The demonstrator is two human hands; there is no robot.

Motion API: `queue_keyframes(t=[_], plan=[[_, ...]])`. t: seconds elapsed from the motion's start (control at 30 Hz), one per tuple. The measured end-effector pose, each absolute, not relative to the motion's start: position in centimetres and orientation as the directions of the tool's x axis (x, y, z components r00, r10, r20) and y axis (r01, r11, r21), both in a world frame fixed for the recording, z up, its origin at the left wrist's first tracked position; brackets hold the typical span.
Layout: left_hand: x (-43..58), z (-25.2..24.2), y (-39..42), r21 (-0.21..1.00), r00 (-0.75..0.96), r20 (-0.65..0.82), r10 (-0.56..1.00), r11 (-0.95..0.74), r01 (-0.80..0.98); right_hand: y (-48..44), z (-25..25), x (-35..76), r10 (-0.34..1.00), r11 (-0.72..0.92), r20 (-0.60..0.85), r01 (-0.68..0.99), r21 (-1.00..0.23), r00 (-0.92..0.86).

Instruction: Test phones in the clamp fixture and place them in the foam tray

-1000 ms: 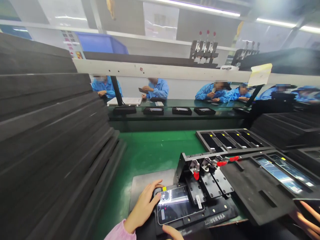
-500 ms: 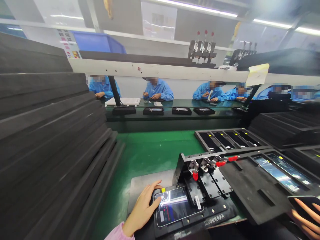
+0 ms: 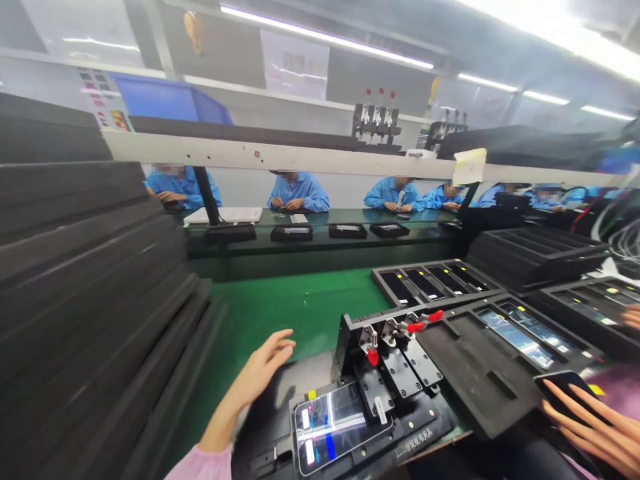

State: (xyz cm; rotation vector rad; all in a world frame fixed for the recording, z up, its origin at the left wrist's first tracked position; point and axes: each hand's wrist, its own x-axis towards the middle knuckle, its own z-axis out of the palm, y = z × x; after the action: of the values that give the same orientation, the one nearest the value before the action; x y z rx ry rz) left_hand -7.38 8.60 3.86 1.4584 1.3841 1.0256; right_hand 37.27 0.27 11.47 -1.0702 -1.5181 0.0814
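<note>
My left hand (image 3: 263,367) hovers just beyond the near-left end of a black clamping fixture (image 3: 420,433), fingers extended and holding nothing. A lit smartphone (image 3: 337,430) lies screen up in the fixture's slot, with a yellow tab at its far-left corner and a white label at its right end. Red-handled toggle clamps (image 3: 415,327) stand along the fixture's back, above metal pressing plates (image 3: 400,373). At the lower right, my right hand (image 3: 593,427) has its fingers across a dark-screened smartphone (image 3: 570,385), held over the edge of a black foam tray (image 3: 463,370).
Two lit phones (image 3: 517,337) sit in that tray's right part. Behind it is another tray of phones (image 3: 435,280). Tall foam trays (image 3: 85,320) are stacked at left, more (image 3: 535,257) at right. Another person's hand (image 3: 633,317) shows at the right edge. Blue-clad people (image 3: 300,192) work opposite.
My left hand has lifted off the phone in the fixture and moved left, away from its screen. The phone's display now looks different. The camera view has turned somewhat right.
</note>
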Motion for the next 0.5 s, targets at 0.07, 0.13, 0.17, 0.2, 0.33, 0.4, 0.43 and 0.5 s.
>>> queue_keyframes(t=[0.07,0.13,0.17,0.2,0.33,0.4,0.43,0.5], plan=[[-8.8,4.0,11.6,0.961,-0.015,0.052,0.999,-0.046,0.272,0.9,12.2,40.8,0.641,0.565,0.765,0.635,-0.528,0.065],[-10.4,3.3,14.4,0.960,-0.080,0.084,0.993,-0.059,0.273,1.2,12.8,43.7,0.631,0.551,0.774,0.669,-0.499,0.057],[-11.2,2.6,15.6,0.960,-0.120,0.095,0.988,-0.059,0.272,1.2,13.0,44.7,0.623,0.543,0.779,0.679,-0.494,0.067],[-12.0,1.9,16.6,0.961,-0.158,0.103,0.982,-0.058,0.270,1.1,13.1,45.5,0.616,0.534,0.784,0.688,-0.491,0.081],[-14.7,-1.2,19.9,0.964,-0.265,0.140,0.954,-0.070,0.256,0.2,12.5,44.9,0.599,0.484,0.792,0.734,-0.477,0.121],[-15.6,-2.2,21.3,0.960,-0.273,0.156,0.949,-0.081,0.269,-0.4,11.1,41.9,0.584,0.470,0.796,0.733,-0.492,0.159],[-15.8,-2.6,21.9,0.955,-0.264,0.163,0.951,-0.084,0.285,-0.7,10.0,39.8,0.578,0.473,0.798,0.727,-0.497,0.170],[-16.1,-2.9,23.0,0.939,-0.232,0.173,0.957,-0.090,0.332,-0.9,7.8,34.7,0.557,0.536,0.797,0.633,-0.559,0.232]])
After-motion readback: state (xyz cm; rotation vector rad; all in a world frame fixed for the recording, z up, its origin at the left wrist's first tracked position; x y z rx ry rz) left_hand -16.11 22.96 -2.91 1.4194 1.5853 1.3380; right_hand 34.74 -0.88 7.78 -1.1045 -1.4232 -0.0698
